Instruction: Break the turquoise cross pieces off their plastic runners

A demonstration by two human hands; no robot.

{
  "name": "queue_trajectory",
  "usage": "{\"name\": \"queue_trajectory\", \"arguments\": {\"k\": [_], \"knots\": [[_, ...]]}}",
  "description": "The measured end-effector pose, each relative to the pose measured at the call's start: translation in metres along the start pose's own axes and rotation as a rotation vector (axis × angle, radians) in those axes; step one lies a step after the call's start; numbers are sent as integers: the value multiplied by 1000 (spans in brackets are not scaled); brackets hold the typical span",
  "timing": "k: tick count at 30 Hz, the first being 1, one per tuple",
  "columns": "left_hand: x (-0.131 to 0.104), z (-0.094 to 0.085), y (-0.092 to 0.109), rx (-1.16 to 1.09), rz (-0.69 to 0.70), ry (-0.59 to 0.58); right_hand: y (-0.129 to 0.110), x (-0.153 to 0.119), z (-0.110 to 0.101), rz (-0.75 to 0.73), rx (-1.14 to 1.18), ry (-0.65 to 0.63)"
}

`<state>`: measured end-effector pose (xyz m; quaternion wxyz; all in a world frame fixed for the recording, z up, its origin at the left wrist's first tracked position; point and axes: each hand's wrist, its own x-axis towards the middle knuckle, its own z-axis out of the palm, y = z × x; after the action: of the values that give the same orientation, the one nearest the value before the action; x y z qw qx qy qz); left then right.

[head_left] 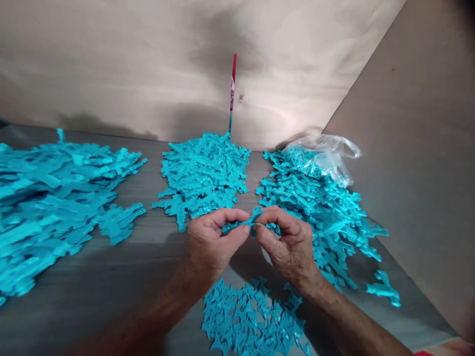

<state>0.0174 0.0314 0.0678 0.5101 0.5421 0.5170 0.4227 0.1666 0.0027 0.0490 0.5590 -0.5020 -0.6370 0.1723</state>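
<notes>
A small turquoise piece [256,215] is held between both hands at the middle of the view, in front of the middle pile. My left hand [215,240] pinches its left part between thumb and fingers. From the other side my right hand [287,240] grips it, with thumb and index finger closed; parts of the piece are hidden behind the fingers. Below the hands lies a spread of small, pointed turquoise bits [252,316]. Just beyond them stands the middle pile of turquoise pieces [206,170].
A large turquoise pile [55,198] lies at the left, another pile [326,212] at the right with a clear plastic bag [326,153] on it. One loose piece [384,288] lies at far right. A thin upright strip [232,94] stands before the wooden back panel [148,64].
</notes>
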Motion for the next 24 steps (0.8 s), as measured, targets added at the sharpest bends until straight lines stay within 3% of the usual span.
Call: {"name": "queue_trajectory", "arguments": {"k": [5, 9, 15, 24], "knots": [[22, 4, 18, 57, 104, 47, -2, 28, -2, 14, -33, 17], [30, 5, 21, 107, 156, 60, -3, 45, -4, -31, -34, -43], [32, -5, 25, 122, 262, 101, -10, 62, -4, -182, -69, -136], [25, -22, 38, 225, 408, 151, -19, 68, 4, -283, -104, -101]]}}
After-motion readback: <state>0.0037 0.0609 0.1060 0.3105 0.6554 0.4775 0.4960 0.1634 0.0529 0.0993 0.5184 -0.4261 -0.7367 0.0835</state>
